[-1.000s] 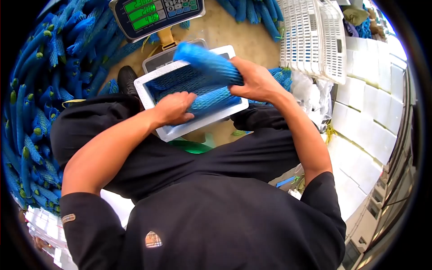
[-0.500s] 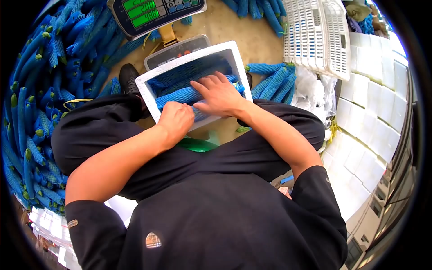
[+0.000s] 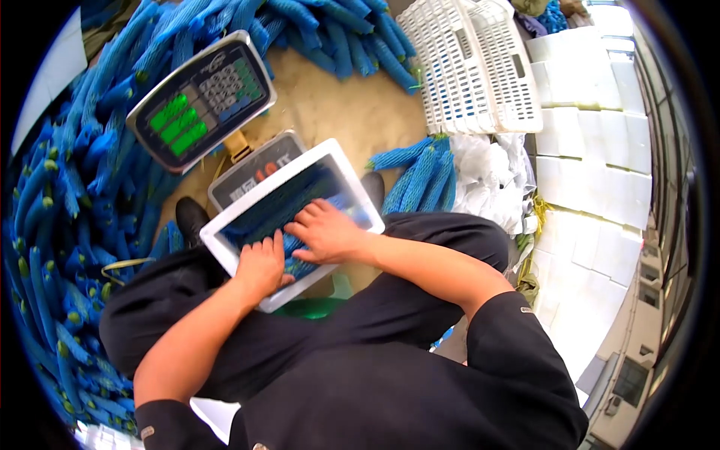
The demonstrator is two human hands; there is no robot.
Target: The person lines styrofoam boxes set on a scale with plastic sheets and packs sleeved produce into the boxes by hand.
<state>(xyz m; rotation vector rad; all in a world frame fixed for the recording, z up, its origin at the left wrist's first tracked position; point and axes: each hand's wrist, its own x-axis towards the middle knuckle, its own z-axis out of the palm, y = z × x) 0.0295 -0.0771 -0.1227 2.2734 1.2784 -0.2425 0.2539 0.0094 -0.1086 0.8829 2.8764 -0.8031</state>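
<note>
A white foam box [image 3: 345,169] stands tilted in the view on a scale platform [image 3: 259,165] between my legs, with blue net-wrapped vegetables [image 3: 281,196] inside. My left hand [image 3: 261,264] rests at the box's near side, its fingers reaching over the rim onto the blue netting. Beside it, my right hand [image 3: 326,232] lies with fingers spread on the netted pieces. Neither hand is wrapped round a piece. The scale's display [image 3: 202,101] shows green digits, too blurred to read.
Blue netted vegetables [image 3: 56,255] are heaped at the left and along the back. A smaller group [image 3: 424,180] lies right of the box. White crates [image 3: 480,67], plastic bags [image 3: 491,176] and stacked white foam boxes [image 3: 592,157] are at the right.
The netted piece that my right hand held above the box is now down inside, released. Both hands press on the contents. The view has turned, with the scale display appearing lower and further left.
</note>
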